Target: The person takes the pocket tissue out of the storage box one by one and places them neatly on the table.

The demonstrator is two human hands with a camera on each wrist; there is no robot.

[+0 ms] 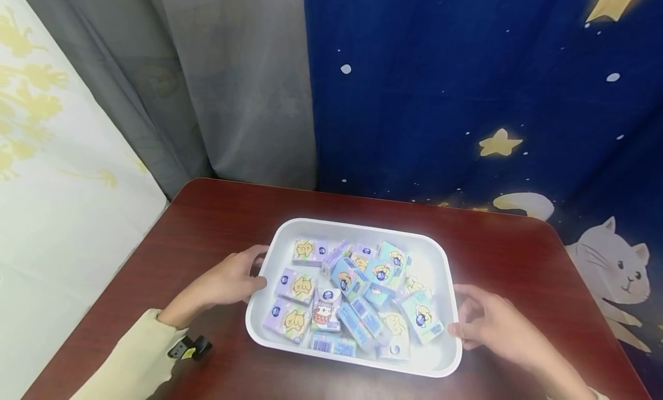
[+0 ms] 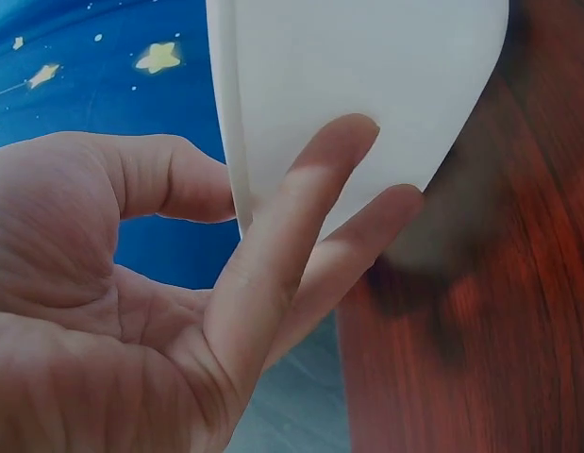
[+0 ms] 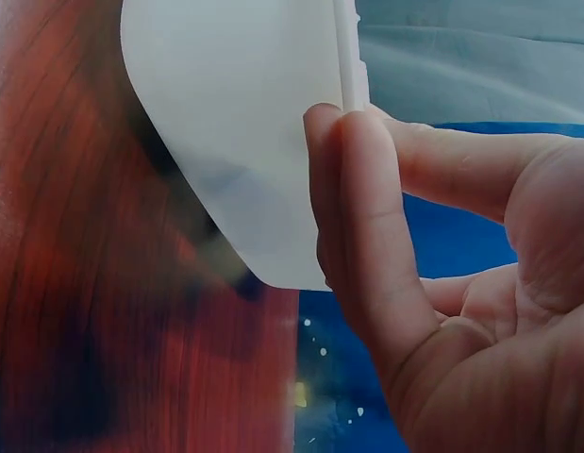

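Note:
A white plastic tray (image 1: 427,358) with rounded corners holds several small tissue packs, lilac (image 1: 296,286), blue (image 1: 350,278) and pale green (image 1: 422,316), with cartoon animals on them. They lie loosely, some overlapping. My left hand (image 1: 230,281) grips the tray's left end; in the left wrist view its thumb is at the rim and its fingers (image 2: 263,255) lie along the outer wall (image 2: 367,66). At the opposite end, my right hand (image 1: 499,328) pinches the rim, with fingers (image 3: 372,217) against the outside wall (image 3: 235,75). Dark shadow shows on the table beside the tray's base.
The dark red wooden table (image 1: 217,221) has rounded far corners. Behind it hang a grey curtain (image 1: 248,89) and a blue one (image 1: 414,112) with stars and a cat. A white cloth with yellow print (image 1: 67,216) borders the left side. A small black device (image 1: 189,348) sits at the left cuff.

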